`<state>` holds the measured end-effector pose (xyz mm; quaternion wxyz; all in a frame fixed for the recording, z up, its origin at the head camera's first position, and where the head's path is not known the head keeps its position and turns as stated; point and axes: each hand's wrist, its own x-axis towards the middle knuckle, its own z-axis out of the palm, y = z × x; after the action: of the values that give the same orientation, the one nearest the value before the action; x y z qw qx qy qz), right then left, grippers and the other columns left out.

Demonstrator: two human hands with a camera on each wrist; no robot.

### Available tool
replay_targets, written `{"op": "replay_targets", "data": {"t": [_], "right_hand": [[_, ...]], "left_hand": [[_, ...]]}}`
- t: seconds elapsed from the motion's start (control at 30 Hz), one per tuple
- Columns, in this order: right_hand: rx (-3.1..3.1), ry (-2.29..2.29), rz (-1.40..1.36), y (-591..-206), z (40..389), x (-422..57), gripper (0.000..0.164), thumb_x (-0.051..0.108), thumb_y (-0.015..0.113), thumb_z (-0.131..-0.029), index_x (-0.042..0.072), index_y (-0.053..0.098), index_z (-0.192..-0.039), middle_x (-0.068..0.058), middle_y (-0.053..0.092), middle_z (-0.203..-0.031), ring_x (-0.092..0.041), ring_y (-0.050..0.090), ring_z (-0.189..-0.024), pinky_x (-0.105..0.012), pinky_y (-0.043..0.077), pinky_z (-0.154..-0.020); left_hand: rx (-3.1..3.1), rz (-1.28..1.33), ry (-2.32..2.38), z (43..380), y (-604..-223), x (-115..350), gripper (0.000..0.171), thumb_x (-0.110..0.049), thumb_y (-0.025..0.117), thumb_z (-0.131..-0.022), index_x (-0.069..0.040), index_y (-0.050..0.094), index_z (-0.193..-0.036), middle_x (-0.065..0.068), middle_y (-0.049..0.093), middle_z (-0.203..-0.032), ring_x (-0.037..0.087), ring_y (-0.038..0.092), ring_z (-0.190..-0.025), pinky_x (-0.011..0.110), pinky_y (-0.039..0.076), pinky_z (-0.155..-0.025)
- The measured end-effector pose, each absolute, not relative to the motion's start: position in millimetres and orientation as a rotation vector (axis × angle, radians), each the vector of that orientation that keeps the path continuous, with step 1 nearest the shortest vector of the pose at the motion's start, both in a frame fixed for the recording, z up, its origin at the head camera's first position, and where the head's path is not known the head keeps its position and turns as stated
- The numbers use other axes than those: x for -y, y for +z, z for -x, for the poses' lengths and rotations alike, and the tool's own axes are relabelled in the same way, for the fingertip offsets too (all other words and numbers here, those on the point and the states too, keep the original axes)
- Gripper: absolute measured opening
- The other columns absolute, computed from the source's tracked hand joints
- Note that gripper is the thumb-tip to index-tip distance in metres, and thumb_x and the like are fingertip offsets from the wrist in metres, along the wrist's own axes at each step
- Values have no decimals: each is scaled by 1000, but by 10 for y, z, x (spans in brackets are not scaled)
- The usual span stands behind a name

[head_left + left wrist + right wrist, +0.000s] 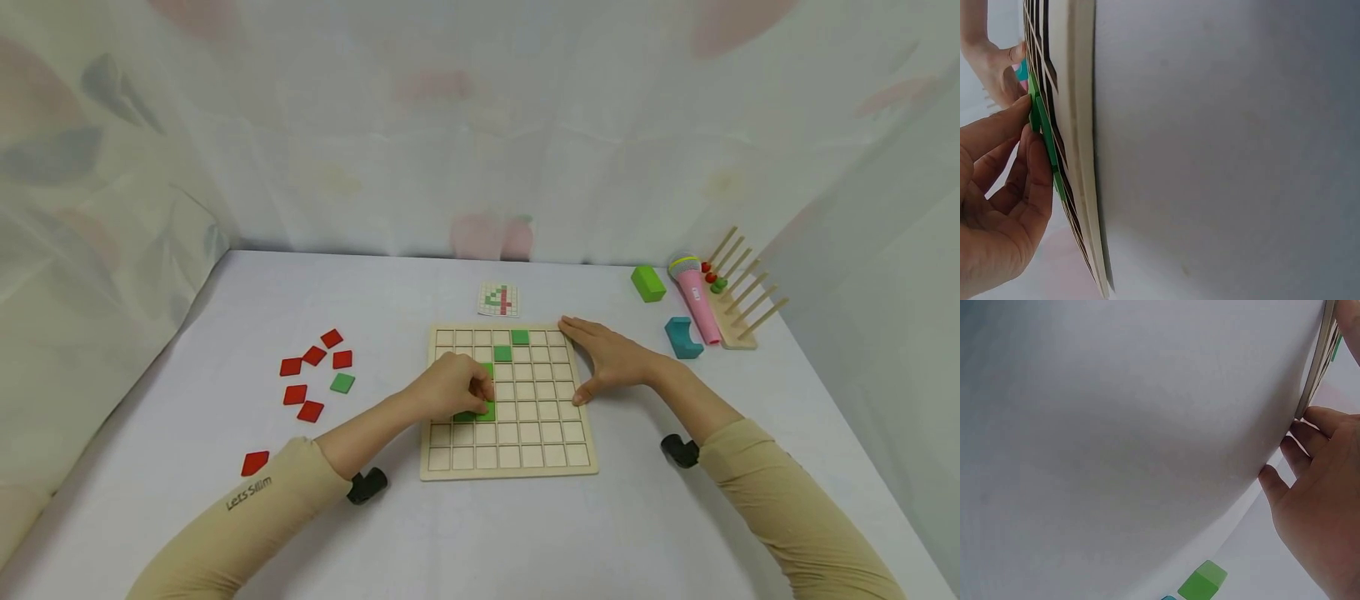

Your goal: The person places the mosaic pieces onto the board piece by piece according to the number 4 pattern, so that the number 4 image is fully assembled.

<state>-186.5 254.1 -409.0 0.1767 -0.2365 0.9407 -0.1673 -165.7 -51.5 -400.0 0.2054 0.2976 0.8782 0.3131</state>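
A wooden grid board (536,458) lies on the white table, with several green squares set in its cells, such as one green tile (520,337) near the far edge. My left hand (447,387) is over the board's left half. Between its thumb and fingertips it pinches a green square tile (1034,115), tilted against the grid beside another green square. My right hand (611,358) rests along the board's right edge with fingers spread, the thumb on the near part and the fingertips by the far corner. In the right wrist view its fingertips touch the board's edge (1316,369) and the table.
Left of the board lie several red tiles (291,367) and a loose green tile (342,383). A small pattern card (498,300) sits behind the board. At right are a green block (648,284), a teal block (682,338), a pink microphone (699,304) and a pegged wooden stand (738,339).
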Motion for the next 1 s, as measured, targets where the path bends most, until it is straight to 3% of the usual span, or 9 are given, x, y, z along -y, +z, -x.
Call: {"op": "replay_targets", "data": {"t": [0.53,1.0], "right_hand": [[-2657,-476,669,-4091,1867,-2536,127,56,84,-63,1,18,-157,-17,17,-166,-39,16,-154,-60,20,-122],[-2655,-483,667,-4086,1862,-2544,127,56,85,-64,2,18,-157,-17,17,-166,-38,16,-154,-59,20,-122]], "left_hand": [[-2491,-859,830,1627,-3999,520,9,-9,81,-79,-14,75,-84,-5,71,-79,6,59,-74,21,50,-71],[-2546,-766,942,1811,-3683,939,16,-11,74,-86,-9,74,-102,2,73,-96,13,64,-81,26,51,-72]]}}
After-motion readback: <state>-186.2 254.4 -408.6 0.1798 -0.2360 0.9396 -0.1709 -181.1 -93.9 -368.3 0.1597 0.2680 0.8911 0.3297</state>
